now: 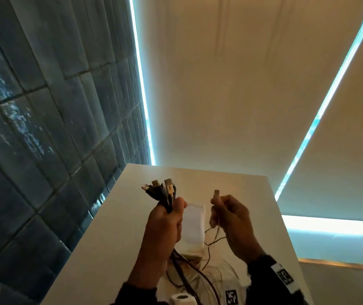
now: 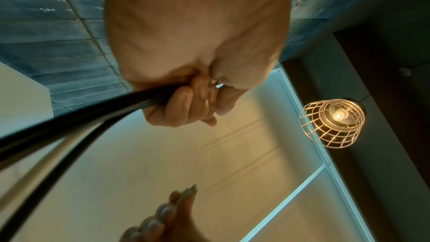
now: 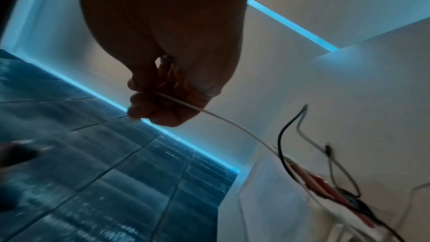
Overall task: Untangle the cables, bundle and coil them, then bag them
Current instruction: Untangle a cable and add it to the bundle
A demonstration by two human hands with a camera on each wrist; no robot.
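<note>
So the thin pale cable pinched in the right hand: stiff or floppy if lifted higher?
Probably floppy: below the right hand the thin pale cable sags in a loose curve toward the table. Likely light, since a fingertip pinch seems enough to hold it. It may snag, because its lower run lies among other loose cables.

Dark blue-grey tiled wall (image 1: 50, 119) beyond the table's left edge. Cream roller blinds (image 1: 231, 89) behind the far edge, daylight glowing cold blue along their seams. White table (image 1: 237, 188) below. Overhead, lit wire-cage pendant lamp (image 2: 332, 123).
</note>
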